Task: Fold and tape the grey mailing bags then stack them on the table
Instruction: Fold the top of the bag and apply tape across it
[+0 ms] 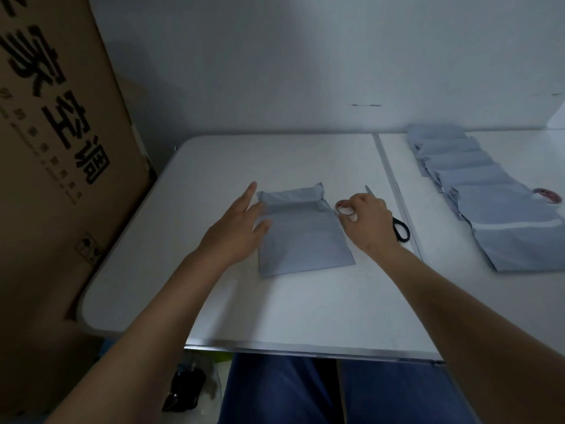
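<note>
A grey mailing bag (305, 237) lies flat in the middle of the white table (214, 166), its far end folded over into a roll. My left hand (238, 231) rests on the bag's left edge with fingers straight. My right hand (367, 221) is just right of the bag and pinches a small roll of clear tape (345, 208). A row of several overlapping grey bags (477, 185) lies at the right of the table.
Black-handled scissors (401, 229) lie under and behind my right hand. A second tape roll (547, 195) sits on the bags at far right. A large cardboard box (55, 142) stands against the table's left side. A wall is behind the table.
</note>
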### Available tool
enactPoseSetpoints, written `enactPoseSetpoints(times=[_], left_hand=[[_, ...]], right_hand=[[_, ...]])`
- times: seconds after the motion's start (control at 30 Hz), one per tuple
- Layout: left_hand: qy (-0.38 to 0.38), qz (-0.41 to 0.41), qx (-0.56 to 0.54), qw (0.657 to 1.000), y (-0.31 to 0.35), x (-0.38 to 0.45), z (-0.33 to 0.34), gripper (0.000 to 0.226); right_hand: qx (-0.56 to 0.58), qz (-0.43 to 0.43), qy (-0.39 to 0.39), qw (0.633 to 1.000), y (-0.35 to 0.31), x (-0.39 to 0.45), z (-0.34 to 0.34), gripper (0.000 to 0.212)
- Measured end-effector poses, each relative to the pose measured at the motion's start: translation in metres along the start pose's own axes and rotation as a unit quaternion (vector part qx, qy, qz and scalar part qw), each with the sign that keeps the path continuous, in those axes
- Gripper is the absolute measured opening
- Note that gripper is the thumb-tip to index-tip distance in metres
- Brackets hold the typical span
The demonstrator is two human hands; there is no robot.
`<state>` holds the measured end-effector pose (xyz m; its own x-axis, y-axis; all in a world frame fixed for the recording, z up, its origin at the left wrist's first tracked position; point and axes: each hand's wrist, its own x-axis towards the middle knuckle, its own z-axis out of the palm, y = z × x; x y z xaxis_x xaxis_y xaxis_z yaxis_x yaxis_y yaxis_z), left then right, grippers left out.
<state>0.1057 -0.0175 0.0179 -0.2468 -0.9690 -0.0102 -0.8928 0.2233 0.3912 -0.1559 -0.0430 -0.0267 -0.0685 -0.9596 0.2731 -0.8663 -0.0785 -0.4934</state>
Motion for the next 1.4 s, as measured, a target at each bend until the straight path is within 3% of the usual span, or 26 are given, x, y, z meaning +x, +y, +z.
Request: enactPoseSetpoints(times=[0.17,0.23,0.3,0.37,0.47,0.63,0.87,0.93,1.03,1.2,1.23,1.3,1.37,1.4], left_hand=[[0.019,0.031,-0.03,0.999,0.021,0.034,0.001,0.04],[0.032,0.046,-0.064,0.996,0.034,0.047,0.002,0.035],[0.035,0.047,-0.119,0.991,0.048,0.059,0.005,0.031],[0.022,0.028,-0.155,0.987,0.059,0.068,0.008,0.03],[0.016,0.013,-0.199,0.98,0.072,0.079,0.017,0.031],[0.04,0.019,-0.207,0.977,0.081,0.084,0.025,0.044],[0.109,0.029,-0.224,0.968,0.075,0.081,0.024,0.017],[0.077,-0.025,-0.312,0.947,0.071,0.081,0.022,0.016],[0.019,-0.119,-0.484,0.867,0.073,0.078,0.018,0.02],[-0.093,-0.166,-0.59,0.785,0.072,0.07,0.013,0.022],[-0.103,-0.171,-0.592,0.781,0.071,0.069,0.013,0.022],[-0.077,-0.155,-0.534,0.827,0.07,0.067,0.014,0.021],[0.02,-0.094,-0.377,0.921,0.065,0.066,0.016,0.015],[0.067,-0.052,-0.295,0.952,0.063,0.064,0.014,0.012]], right_hand=[[0.006,-0.008,-0.034,0.999,0.021,0.013,0.009,0.014],[0.092,0.017,-0.01,0.996,0.022,0.017,0.002,0.011],[0.236,0.093,-0.012,0.967,0.017,0.022,-0.007,0.009],[0.368,0.157,-0.04,0.916,0.015,0.026,-0.012,0.007],[0.449,0.173,-0.065,0.874,0.01,0.027,-0.022,0.005],[0.467,0.152,-0.11,0.864,-0.005,0.026,-0.033,0.018],[0.453,0.112,-0.203,0.861,-0.025,0.028,-0.037,0.022],[0.467,0.113,-0.214,0.85,-0.028,0.03,-0.037,0.021],[0.496,0.105,-0.232,0.83,-0.033,0.033,-0.035,0.016],[0.539,0.108,-0.241,0.8,-0.041,0.032,-0.032,0.017],[0.543,0.109,-0.243,0.796,-0.041,0.031,-0.031,0.017],[0.532,0.108,-0.24,0.805,-0.042,0.029,-0.031,0.016],[0.507,0.108,-0.234,0.823,-0.043,0.027,-0.029,0.017],[0.498,0.108,-0.235,0.827,-0.045,0.027,-0.029,0.017]])
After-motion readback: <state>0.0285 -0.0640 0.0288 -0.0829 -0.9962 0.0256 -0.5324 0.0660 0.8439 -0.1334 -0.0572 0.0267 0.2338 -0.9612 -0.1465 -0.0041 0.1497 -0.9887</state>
